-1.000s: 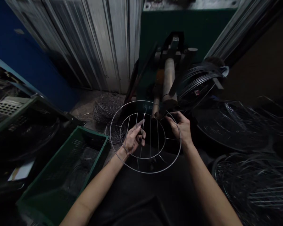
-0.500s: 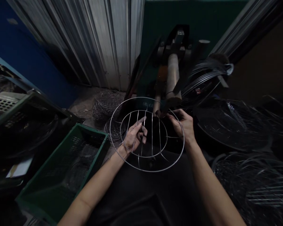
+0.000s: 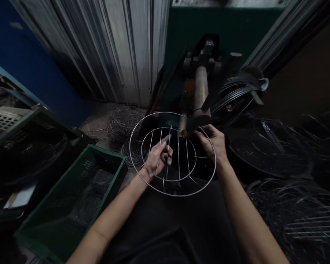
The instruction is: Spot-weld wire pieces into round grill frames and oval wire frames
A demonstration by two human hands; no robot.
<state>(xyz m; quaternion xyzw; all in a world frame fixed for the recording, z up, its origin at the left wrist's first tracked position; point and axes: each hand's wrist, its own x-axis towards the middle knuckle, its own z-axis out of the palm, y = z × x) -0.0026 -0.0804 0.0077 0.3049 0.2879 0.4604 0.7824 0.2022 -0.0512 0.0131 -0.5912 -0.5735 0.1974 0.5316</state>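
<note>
A round wire rack (image 3: 178, 157), made of an outer ring, a smaller inner ring and several straight rungs, is held tilted in front of me. My left hand (image 3: 158, 156) reaches under its left side, fingers curled round a rung and index finger pointing forward. At the rack's far right rim, my right hand (image 3: 213, 143) is closed in a pinch; its fingertips are in shadow, and what they hold is hidden. The rack's far edge lies at the lower copper-coloured rod (image 3: 183, 124) of a green machine (image 3: 178, 33), below its thick upper cylinder (image 3: 201, 86).
At left stands a green plastic crate (image 3: 52, 194) with wire pieces inside. Tangled wire bundles (image 3: 123, 123) lie on the floor beyond it. Wire rings and grids (image 3: 308, 216) are heaped at right, below a wire coil (image 3: 236, 90). A corrugated metal wall (image 3: 121, 47) rises behind.
The view has tipped slightly, so the machine appears a little lower. The rack's near edge looks slightly raised and the rack sits a touch further right. Both hands keep their grip.
</note>
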